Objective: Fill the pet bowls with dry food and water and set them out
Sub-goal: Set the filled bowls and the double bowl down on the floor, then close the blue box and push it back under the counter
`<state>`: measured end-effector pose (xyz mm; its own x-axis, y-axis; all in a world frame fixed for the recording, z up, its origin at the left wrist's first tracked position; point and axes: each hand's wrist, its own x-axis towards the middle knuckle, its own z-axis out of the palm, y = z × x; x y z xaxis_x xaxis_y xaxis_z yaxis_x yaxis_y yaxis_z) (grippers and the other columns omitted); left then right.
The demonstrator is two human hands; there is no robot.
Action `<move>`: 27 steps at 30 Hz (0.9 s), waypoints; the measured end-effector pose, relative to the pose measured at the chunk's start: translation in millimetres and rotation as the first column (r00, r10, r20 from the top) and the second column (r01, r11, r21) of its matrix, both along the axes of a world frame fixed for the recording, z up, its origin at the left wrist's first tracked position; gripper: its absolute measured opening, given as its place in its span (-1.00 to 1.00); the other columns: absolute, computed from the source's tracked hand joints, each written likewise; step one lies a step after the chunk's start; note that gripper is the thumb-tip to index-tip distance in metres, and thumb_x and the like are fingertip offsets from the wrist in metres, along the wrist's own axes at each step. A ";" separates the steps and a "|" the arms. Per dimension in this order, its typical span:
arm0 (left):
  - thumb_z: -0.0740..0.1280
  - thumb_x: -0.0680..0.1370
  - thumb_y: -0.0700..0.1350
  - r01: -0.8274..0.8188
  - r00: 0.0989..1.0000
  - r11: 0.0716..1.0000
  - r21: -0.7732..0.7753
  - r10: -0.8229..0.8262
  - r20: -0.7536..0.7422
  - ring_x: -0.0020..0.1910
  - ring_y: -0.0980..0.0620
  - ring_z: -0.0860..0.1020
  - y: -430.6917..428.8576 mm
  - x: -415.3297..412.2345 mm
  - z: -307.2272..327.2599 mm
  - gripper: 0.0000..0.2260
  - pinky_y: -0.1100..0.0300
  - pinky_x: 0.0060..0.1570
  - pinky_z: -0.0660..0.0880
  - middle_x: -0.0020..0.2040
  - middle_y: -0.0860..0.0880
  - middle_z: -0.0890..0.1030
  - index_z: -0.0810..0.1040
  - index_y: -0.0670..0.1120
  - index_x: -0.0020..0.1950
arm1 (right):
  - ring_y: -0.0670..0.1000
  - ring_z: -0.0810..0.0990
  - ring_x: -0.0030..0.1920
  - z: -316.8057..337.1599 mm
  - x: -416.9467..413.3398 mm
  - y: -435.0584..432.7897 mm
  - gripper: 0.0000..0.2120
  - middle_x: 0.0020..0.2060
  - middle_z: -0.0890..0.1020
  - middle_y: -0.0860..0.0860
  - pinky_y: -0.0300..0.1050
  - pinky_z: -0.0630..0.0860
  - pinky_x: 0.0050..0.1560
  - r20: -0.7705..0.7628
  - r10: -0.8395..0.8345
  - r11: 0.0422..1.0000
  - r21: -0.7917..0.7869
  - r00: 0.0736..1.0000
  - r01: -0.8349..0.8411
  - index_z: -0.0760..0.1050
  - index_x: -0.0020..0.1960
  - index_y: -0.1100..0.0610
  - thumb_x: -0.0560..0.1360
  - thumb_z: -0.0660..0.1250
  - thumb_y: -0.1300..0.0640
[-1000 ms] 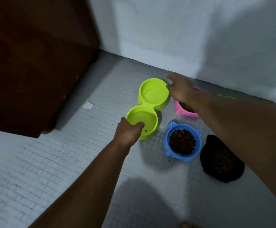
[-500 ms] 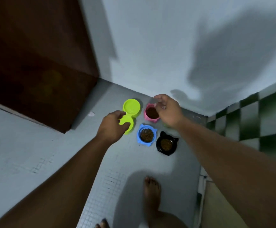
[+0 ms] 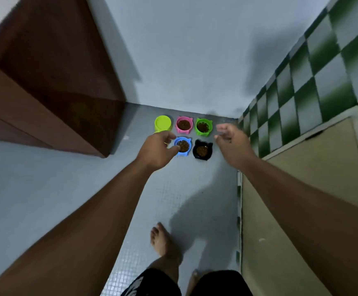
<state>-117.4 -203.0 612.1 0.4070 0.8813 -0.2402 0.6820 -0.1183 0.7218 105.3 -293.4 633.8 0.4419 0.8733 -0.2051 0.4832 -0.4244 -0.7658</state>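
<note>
On the grey floor by the far wall stand a lime double bowl [image 3: 162, 123], a pink bowl [image 3: 184, 124], a green bowl [image 3: 203, 127], a blue bowl [image 3: 182, 145] and a black bowl [image 3: 202, 150]. The pink, green, blue and black bowls hold brown dry food. My left hand [image 3: 157, 151] hovers high above the floor, hiding the near half of the lime bowl, fingers loosely curled and holding nothing. My right hand [image 3: 232, 142] is raised to the right of the bowls, fingers spread and empty.
A dark wooden cabinet [image 3: 45, 92] stands at the left. A green-and-white checkered wall [image 3: 302, 77] and a beige panel [image 3: 302, 171] line the right side. My bare feet [image 3: 163, 242] stand on the small-tiled floor near the bottom.
Both hands have let go of the lime double bowl and lifted away from it. The view has risen far above the floor, so all bowls look small.
</note>
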 end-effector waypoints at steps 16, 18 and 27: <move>0.48 0.56 -0.09 0.200 0.979 0.974 0.104 -0.203 0.012 -0.05 0.03 0.56 -187.1 -22.2 68.6 -0.76 0.42 -0.16 0.36 -0.06 0.04 0.60 0.63 -0.14 0.18 | -0.14 0.53 -0.04 33.9 -61.0 -212.3 -0.71 0.07 0.57 -0.03 -0.32 0.43 -0.02 -0.108 -0.184 0.964 0.176 0.977 0.201 0.49 0.29 0.14 0.58 0.35 0.22; 0.48 0.55 -0.08 0.258 0.964 0.959 0.119 -0.263 0.029 -0.03 0.00 0.59 -203.7 -26.0 74.0 -0.79 0.41 -0.19 0.40 -0.04 -0.03 0.65 0.62 -0.12 0.15 | -0.09 0.53 -0.02 42.5 -77.3 -242.2 -0.71 0.09 0.57 -0.01 -0.26 0.43 0.03 -0.091 -0.222 0.954 0.184 0.971 0.236 0.48 0.30 0.17 0.58 0.35 0.22; 0.49 0.54 -0.09 0.504 0.838 0.855 0.120 -0.518 0.172 -0.01 -0.09 0.66 -289.8 -68.3 113.4 -0.80 0.03 0.13 0.60 -0.02 -0.10 0.68 0.63 -0.09 0.13 | -0.07 0.60 -0.05 90.5 -171.2 -367.8 -0.75 0.08 0.61 -0.02 -0.25 0.48 -0.01 -0.005 -0.526 0.824 0.243 0.851 0.511 0.51 0.24 0.12 0.57 0.36 0.13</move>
